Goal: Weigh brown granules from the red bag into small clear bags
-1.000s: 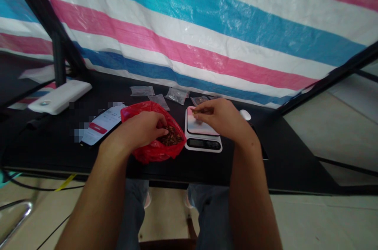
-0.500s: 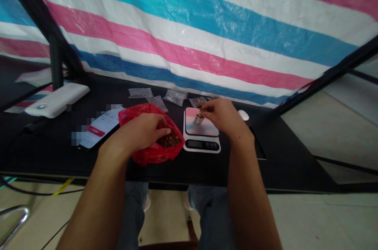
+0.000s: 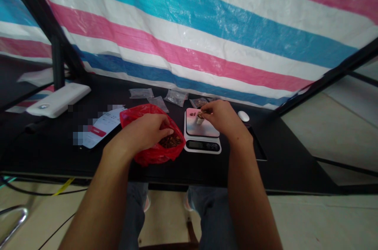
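My left hand (image 3: 155, 130) reaches into the mouth of a red plastic bag (image 3: 156, 155), its fingers closed over small brown pieces (image 3: 171, 141); its fingertips are partly hidden. Over the platform of a white digital scale (image 3: 202, 145), my right hand (image 3: 217, 114) pinches something too small to make out. Just below those fingertips a small metal cup (image 3: 199, 119) stands on the platform, with brown bits at its top. A few dark pieces (image 3: 192, 114) lie on the platform to the left of the cup.
Several small clear plastic packets (image 3: 176, 97) lie behind the bag and scale. A phone (image 3: 100, 128) is left of the bag, and a white device (image 3: 59, 99) sits farther left. A white round object (image 3: 243, 116) is right of my right hand. A striped sheet (image 3: 189, 33) hangs behind.
Dark pieces now show on the platform beside the cup. My right fingers have shifted slightly, and my left hand has moved a little to the right at the bag.
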### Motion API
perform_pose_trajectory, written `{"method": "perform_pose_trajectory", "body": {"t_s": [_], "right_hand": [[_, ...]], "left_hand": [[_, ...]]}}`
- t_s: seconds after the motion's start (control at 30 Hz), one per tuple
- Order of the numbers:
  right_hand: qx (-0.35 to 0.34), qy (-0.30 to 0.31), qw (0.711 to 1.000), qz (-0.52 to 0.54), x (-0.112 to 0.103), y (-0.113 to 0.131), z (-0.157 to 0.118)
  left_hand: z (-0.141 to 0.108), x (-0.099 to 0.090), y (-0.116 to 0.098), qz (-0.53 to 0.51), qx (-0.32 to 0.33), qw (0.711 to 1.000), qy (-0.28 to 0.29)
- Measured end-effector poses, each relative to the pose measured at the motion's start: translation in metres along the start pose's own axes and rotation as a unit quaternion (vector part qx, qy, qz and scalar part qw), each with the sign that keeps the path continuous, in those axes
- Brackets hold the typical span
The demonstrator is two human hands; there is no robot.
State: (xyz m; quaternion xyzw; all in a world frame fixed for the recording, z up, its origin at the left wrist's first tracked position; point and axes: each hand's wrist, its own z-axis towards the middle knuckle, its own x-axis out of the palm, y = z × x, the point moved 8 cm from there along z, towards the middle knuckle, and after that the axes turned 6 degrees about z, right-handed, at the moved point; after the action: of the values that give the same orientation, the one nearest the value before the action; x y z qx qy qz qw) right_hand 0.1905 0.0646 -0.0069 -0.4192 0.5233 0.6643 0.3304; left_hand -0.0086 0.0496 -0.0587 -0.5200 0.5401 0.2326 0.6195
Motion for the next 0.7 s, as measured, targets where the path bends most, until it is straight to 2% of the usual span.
{"method": "perform_pose_trajectory", "body": {"t_s": [0.43,0.7], "right_hand": [[-0.024,-0.019,0.999,0.032,0.002,-0.004,0.003],[-0.030,-0.042,0.993,0.109,0.005,-0.011,0.004]], "left_hand": [[0.000,0.001,-0.007,-0.008,0.002,1.000,0.007],[0.000,0.001,-0.012,-0.018,0.006,1.000,0.009]]}}
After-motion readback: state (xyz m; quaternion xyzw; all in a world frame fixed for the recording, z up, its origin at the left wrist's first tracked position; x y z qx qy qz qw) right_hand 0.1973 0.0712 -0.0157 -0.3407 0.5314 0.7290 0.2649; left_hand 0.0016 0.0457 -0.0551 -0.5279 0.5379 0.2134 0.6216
